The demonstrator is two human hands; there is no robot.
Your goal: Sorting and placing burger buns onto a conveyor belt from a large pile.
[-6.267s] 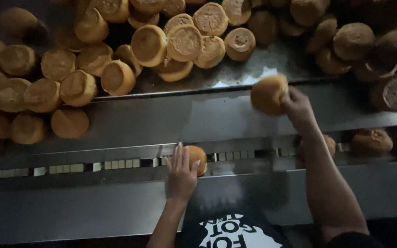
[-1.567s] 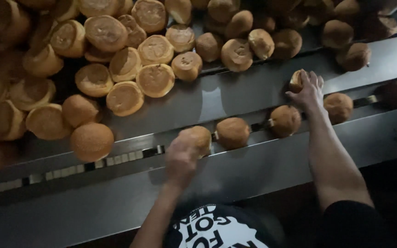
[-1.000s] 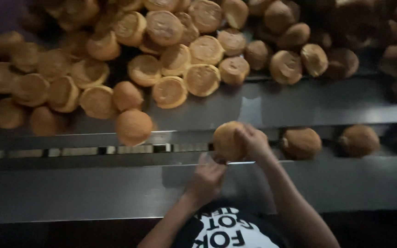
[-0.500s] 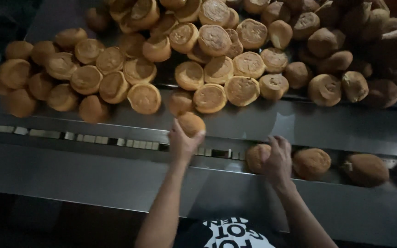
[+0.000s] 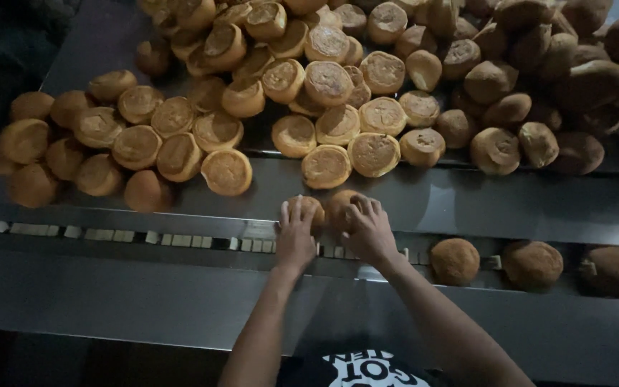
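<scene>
My left hand [image 5: 295, 236] covers a round golden bun [image 5: 311, 208] at the edge of the chain track [image 5: 109, 237]. Right beside it my right hand [image 5: 370, 231] covers a second bun [image 5: 339, 204]. The two buns touch each other, and both hands grip them from above. A large heap of buns [image 5: 327, 82] lies on the steel surface just beyond my hands.
Three buns [image 5: 455, 260] sit in a row along the track to the right. More buns [image 5: 134, 147] spread over the steel table [image 5: 467, 201] at the left. A steel ledge [image 5: 109, 301] runs along the near side.
My left hand has brought its bun down from the heap to the track. My right hand has moved left with another bun, so both hands now meet side by side.
</scene>
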